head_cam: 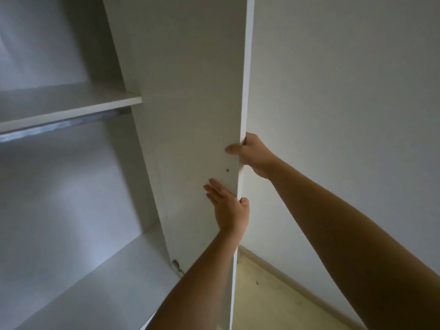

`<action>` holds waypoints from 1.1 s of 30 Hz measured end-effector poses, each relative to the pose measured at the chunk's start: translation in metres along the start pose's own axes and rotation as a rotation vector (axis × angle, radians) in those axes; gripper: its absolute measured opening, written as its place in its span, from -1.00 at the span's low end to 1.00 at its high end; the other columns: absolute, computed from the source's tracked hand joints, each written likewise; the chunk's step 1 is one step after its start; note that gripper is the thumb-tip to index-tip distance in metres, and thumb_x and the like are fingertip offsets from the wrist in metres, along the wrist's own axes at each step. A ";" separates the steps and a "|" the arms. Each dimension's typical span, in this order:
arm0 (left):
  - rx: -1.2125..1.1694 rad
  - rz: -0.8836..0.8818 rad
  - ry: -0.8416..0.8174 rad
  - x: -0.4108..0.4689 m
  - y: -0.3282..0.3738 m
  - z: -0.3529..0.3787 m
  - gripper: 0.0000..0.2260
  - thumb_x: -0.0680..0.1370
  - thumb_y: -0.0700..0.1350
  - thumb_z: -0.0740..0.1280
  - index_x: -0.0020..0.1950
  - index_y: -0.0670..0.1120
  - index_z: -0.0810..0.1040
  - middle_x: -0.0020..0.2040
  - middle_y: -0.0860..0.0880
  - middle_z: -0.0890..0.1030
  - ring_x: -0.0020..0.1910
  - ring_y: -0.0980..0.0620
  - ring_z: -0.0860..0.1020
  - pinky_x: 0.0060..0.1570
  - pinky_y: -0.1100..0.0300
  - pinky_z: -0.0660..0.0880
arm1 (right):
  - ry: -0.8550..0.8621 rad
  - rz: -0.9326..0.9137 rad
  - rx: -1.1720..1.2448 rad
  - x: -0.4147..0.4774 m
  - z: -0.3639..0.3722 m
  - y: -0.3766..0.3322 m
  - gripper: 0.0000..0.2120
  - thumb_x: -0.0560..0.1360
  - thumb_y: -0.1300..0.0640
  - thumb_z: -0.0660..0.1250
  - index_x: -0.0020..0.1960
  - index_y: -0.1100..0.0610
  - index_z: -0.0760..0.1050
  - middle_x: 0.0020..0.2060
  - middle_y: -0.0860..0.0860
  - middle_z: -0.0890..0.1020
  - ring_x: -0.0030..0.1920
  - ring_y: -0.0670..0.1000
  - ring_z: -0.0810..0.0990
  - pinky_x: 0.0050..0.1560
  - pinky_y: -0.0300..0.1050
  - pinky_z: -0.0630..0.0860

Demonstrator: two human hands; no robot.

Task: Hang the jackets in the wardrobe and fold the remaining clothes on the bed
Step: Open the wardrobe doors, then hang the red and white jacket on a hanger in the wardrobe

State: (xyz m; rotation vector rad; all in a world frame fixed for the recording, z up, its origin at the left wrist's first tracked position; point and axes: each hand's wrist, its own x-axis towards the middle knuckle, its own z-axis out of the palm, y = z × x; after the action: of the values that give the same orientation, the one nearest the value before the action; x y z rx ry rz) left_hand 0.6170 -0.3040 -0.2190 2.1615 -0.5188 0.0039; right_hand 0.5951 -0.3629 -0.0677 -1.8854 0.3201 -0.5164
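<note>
The white wardrobe door (190,96) stands swung open in front of me, its thin edge toward me. My right hand (252,154) grips that edge, thumb on the inner face and fingers hidden behind it. Lower down, my left hand (229,208) lies on the inner face with straight fingers, its thumb hooked over the edge. Inside the wardrobe I see a white shelf (71,108) with a metal hanging rail (64,126) under it. No jackets, clothes or bed are in view.
The wardrobe's bottom panel (95,282) lies at the lower left. A lower hinge (176,265) sits at the door's foot. A white wall (345,115) fills the right side, with a baseboard and pale wooden floor (273,301) below it.
</note>
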 end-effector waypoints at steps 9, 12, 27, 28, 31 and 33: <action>0.023 -0.069 0.047 0.037 0.033 0.049 -0.09 0.52 -0.01 0.32 0.48 -0.31 -0.33 0.48 -0.41 -0.20 0.49 -0.36 -0.04 0.39 -0.04 0.22 | -0.055 0.063 0.125 0.046 -0.046 0.028 -0.81 0.49 0.38 0.29 0.05 0.19 0.52 -0.01 0.09 0.64 -0.06 0.03 0.64 0.06 -0.01 0.58; -0.029 -0.091 0.061 0.040 0.036 0.055 -0.09 0.51 -0.05 0.33 0.48 -0.27 -0.34 0.50 -0.36 -0.23 0.50 -0.34 -0.08 0.38 -0.11 0.25 | -0.075 0.071 0.132 0.053 -0.051 0.032 -0.81 0.49 0.38 0.30 0.07 0.23 0.53 0.01 0.13 0.64 -0.03 0.07 0.64 0.07 -0.02 0.58; -0.271 0.075 -0.029 -0.052 0.040 0.066 -0.23 0.53 0.02 0.25 0.55 -0.16 -0.16 0.55 -0.16 -0.19 0.54 -0.15 -0.06 0.45 -0.11 0.15 | 0.199 0.053 0.134 -0.073 -0.106 0.090 -0.76 0.57 0.22 0.23 0.20 0.04 0.53 0.08 -0.07 0.65 0.08 -0.08 0.62 0.07 -0.09 0.60; -0.273 0.093 -0.051 -0.072 0.047 0.074 -0.23 0.51 0.07 0.22 0.55 -0.16 -0.13 0.56 -0.16 -0.18 0.54 -0.15 -0.05 0.44 -0.10 0.15 | 0.253 0.067 0.117 -0.097 -0.120 0.100 -0.76 0.57 0.23 0.23 0.17 0.01 0.54 0.06 -0.09 0.66 0.09 -0.09 0.62 0.07 -0.09 0.60; -0.243 0.109 -0.134 -0.135 0.071 0.106 -0.28 0.53 0.06 0.25 0.55 -0.13 -0.03 0.56 -0.13 -0.14 0.54 -0.15 -0.03 0.42 -0.12 0.20 | 0.396 0.140 0.067 -0.179 -0.165 0.129 -0.76 0.57 0.23 0.22 0.11 -0.02 0.55 0.03 -0.13 0.65 0.10 -0.12 0.59 0.12 -0.06 0.57; -0.239 0.105 -0.219 -0.180 0.091 0.130 -0.34 0.54 -0.03 0.30 0.54 -0.12 0.04 0.57 -0.12 -0.11 0.53 -0.15 0.00 0.38 -0.17 0.27 | 0.479 0.190 0.058 -0.240 -0.200 0.145 -0.77 0.57 0.25 0.21 0.08 -0.01 0.55 0.03 -0.11 0.65 0.10 -0.10 0.58 0.14 -0.03 0.56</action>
State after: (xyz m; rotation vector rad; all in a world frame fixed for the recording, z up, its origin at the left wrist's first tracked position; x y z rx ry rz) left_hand 0.3958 -0.3867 -0.2614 1.9090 -0.7202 -0.2286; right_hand 0.2912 -0.4692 -0.1902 -1.6377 0.7817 -0.8359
